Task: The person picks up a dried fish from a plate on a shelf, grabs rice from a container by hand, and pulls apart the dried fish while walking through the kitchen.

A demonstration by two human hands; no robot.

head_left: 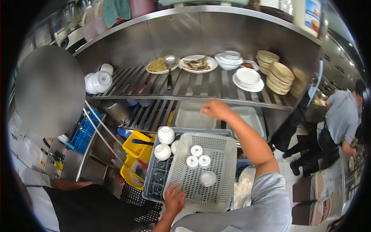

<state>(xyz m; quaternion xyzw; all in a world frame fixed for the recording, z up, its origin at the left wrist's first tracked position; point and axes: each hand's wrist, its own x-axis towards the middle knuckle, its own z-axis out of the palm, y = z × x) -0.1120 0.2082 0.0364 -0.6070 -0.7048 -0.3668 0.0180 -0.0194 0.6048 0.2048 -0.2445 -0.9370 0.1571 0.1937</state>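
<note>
My left hand (pixel 175 198) lies at the near left corner of a pale perforated plastic basket (pixel 228 189), its fingers spread over the rim. Several small white cups (pixel 196 150) stand upside down in the basket, with a clear round bowl (pixel 208 178) nearer me. The basket sits on a grey glass rack (pixel 148 185), where white bowls (pixel 166 135) and clear glasses (pixel 159 176) show at the left. Stretched out beyond the basket, my right hand (pixel 216 110) has curled fingers before the steel shelf's front edge; anything inside them is hidden.
On the slatted steel shelf (pixel 127 83) are food platters (pixel 198 63), a ladle (pixel 169 69), white plates (pixel 248 76) and stacked beige bowls (pixel 281 77). Another basket (pixel 196 116) rests below. Yellow bins (pixel 137 149) stand left. One person (pixel 89 205) is close at left; another (pixel 340 120) works at right.
</note>
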